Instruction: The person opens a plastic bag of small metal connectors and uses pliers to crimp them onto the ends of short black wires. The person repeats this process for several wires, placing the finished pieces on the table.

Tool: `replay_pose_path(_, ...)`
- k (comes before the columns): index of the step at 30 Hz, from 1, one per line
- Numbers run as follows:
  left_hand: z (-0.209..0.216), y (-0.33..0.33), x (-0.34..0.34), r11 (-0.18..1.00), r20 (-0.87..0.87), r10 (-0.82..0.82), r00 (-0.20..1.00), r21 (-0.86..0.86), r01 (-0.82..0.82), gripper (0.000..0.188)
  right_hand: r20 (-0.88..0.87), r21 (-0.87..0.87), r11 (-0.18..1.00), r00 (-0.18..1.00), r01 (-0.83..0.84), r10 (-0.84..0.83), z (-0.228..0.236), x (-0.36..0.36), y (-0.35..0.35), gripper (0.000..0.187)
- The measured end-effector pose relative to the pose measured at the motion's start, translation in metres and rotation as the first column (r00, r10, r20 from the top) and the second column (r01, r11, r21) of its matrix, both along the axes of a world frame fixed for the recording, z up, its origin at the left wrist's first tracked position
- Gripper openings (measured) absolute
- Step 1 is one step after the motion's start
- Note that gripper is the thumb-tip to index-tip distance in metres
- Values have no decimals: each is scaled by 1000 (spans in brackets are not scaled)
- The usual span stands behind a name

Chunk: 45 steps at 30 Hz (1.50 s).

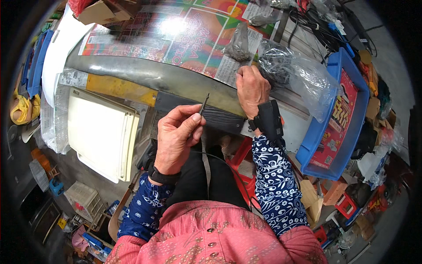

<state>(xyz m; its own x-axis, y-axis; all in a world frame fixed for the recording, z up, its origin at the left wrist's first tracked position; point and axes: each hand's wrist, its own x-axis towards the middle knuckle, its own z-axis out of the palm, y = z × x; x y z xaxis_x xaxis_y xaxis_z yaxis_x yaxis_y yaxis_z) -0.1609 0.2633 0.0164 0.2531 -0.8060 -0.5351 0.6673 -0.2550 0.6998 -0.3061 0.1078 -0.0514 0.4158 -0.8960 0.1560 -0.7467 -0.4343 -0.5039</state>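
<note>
Centrally, the left hand [179, 134] pinches a thin, dark, pointed rod [205, 103] over the near edge of the bench [132, 66]. Well apart from it, the right hand [253, 90] curls beside a clear plastic bag [307, 81] of dark pieces; whether it grips anything, I cannot tell. A blue rectangular plastic tray [323, 170] sits at right.
</note>
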Motion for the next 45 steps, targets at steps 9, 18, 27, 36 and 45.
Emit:
replay_pose_path(9,2,-3,-5,999,21,12,1000,-34,-11,17,600,444,868,794,-224,-101,59,-1,57,11)
replay_pose_path(18,9,-6,-15,997,122,-5,993,-70,13,17,714,600,734,626,-318,-312,73,6,81,11)
replay_pose_path(27,9,-4,-22,997,163,5,987,-77,8,18,747,476,811,643,-340,-169,68,0,78,9)
replay_pose_path(36,11,-2,-25,995,147,-21,989,-97,36,17,756,478,800,633,-363,-165,66,-4,81,11)
replay_pose_path(45,17,-2,-12,974,384,-153,910,-97,204,15,729,477,837,653,-267,-207,71,-8,79,29)
